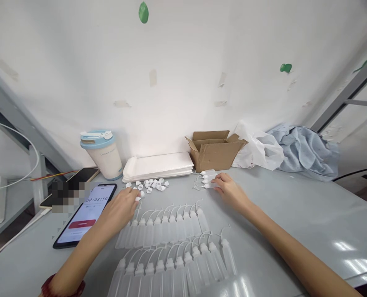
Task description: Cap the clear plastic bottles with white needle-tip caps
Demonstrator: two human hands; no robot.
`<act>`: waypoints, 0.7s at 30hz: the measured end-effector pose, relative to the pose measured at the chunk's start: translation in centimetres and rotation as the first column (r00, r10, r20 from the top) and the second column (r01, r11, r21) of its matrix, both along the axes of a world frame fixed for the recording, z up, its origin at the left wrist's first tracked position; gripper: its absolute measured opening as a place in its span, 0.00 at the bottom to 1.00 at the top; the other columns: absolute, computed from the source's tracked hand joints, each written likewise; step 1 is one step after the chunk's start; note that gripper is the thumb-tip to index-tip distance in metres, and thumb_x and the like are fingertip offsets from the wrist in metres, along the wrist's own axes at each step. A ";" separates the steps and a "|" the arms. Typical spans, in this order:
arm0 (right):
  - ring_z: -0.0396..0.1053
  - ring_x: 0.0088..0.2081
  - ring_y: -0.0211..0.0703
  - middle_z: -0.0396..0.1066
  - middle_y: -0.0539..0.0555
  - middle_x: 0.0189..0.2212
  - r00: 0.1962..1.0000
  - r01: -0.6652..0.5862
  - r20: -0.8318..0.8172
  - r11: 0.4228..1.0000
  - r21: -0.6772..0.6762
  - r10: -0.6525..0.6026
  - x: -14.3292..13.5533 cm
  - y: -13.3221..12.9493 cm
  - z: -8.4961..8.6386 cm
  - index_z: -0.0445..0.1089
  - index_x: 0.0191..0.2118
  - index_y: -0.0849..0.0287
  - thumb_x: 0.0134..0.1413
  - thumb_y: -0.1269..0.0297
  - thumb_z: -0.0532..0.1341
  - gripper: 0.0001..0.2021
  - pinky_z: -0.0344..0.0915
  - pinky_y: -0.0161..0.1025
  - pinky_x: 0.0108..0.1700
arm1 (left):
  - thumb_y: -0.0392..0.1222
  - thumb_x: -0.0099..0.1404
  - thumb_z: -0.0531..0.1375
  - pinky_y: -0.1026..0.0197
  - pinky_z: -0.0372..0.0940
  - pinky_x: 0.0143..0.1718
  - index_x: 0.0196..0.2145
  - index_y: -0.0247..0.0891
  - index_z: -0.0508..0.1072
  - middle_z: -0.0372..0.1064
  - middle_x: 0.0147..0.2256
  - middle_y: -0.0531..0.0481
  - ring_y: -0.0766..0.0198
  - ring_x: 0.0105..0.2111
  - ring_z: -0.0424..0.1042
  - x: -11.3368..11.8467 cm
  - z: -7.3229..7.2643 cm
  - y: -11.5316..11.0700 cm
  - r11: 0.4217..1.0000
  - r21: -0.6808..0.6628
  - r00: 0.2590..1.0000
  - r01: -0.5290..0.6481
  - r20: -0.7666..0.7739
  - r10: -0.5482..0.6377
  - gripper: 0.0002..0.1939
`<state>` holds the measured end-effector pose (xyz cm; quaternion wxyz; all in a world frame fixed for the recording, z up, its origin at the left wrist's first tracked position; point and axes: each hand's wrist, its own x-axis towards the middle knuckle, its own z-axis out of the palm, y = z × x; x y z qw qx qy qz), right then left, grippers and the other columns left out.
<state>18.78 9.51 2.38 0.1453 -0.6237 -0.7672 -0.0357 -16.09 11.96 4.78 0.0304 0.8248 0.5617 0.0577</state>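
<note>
head: translucent plastic bottles (171,243), white caps (150,185)

A small packing or assembly workstation: a grey table (294,206) set against a bare white wall (183,74), rows of identical small plastic bottles (171,247), loose white caps (150,184), an open cardboard box (212,154) and a phone (87,214) showing a running timer.

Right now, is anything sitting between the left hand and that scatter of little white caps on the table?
Nothing visible does. The left hand already has its fingertips at the near edge of the little white caps, with only bare grey table around them. The phone lies off to its left side, and the rows of bottles lie nearer the person.
</note>
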 end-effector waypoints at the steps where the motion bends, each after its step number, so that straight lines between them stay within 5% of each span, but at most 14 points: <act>1: 0.67 0.44 0.53 0.68 0.61 0.42 1.000 0.003 -0.004 1.000 -0.001 -0.003 0.0 0.0 0.0 0.70 0.41 0.60 0.52 0.77 0.54 0.13 0.67 0.41 0.34 | 0.34 0.62 0.46 0.57 0.63 0.37 0.37 0.36 0.69 0.68 0.37 0.42 0.54 0.38 0.69 0.0 0.0 0.0 1.000 0.011 1.000 -0.002 0.008 0.002 0.13; 8: 0.67 0.43 0.50 0.68 0.61 0.41 0.996 -0.013 -0.086 1.000 -0.023 0.011 -0.9 -0.8 1.3 0.69 0.38 0.61 0.55 0.75 0.52 0.10 0.64 0.39 0.35 | 0.37 0.62 0.45 0.55 0.63 0.38 0.39 0.35 0.67 0.67 0.38 0.41 0.51 0.40 0.68 0.0 0.0 0.2 0.995 0.095 0.997 -0.019 0.075 0.012 0.13; 11: 0.68 0.34 0.43 0.71 0.56 0.33 0.986 -0.102 -0.138 0.992 -0.080 0.091 -2.1 -2.2 2.5 0.69 0.34 0.60 0.56 0.71 0.53 0.07 0.61 0.35 0.32 | 0.38 0.63 0.46 0.54 0.62 0.41 0.40 0.35 0.65 0.65 0.40 0.41 0.50 0.44 0.66 0.2 0.1 0.1 0.990 0.135 0.994 -0.034 0.109 0.019 0.12; 15: 0.64 0.23 0.35 0.70 0.48 0.21 0.963 -0.222 -0.199 0.956 -0.195 0.183 -3.9 -4.2 3.6 0.68 0.27 0.59 0.53 0.66 0.57 0.06 0.54 0.31 0.25 | 0.40 0.65 0.46 0.54 0.61 0.41 0.40 0.35 0.63 0.64 0.40 0.41 0.50 0.43 0.64 0.7 0.5 -0.2 0.979 0.199 0.986 -0.038 0.169 0.004 0.10; 21: 0.59 0.20 0.33 0.66 0.48 0.18 0.936 -0.284 -0.305 0.893 -0.350 0.178 -5.1 -5.3 3.7 0.66 0.21 0.60 0.49 0.67 0.57 0.09 0.49 0.31 0.23 | 0.41 0.67 0.47 0.54 0.60 0.40 0.39 0.35 0.63 0.62 0.37 0.44 0.53 0.39 0.64 1.8 1.1 -1.2 0.957 0.286 0.963 0.048 0.241 -0.121 0.09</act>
